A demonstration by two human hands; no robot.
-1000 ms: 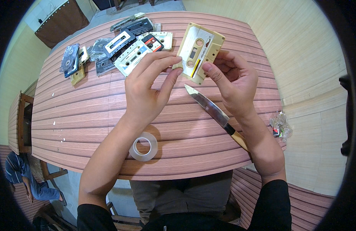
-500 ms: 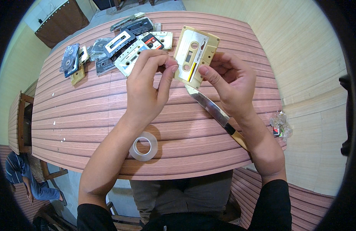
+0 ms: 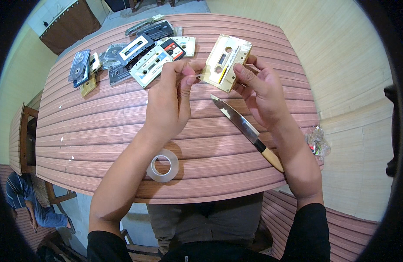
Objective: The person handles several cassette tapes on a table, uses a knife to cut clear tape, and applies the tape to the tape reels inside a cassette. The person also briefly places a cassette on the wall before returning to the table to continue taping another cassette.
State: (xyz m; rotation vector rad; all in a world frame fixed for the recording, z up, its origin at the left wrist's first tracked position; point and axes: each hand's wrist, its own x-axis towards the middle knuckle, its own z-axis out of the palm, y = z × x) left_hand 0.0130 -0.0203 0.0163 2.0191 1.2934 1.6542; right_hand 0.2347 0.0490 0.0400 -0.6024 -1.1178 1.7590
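Slatted table: cassettes, knife, tape roll

Crumpled clear wrapper (shiny, red-flecked) at table's right edge.

Knife, tape roll, cassette pile on table

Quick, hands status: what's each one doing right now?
Left hand: fingertips pinched shut on the near corner of the cream cassette.
Right hand: closed on the same cassette's other edge, holding it above the table.
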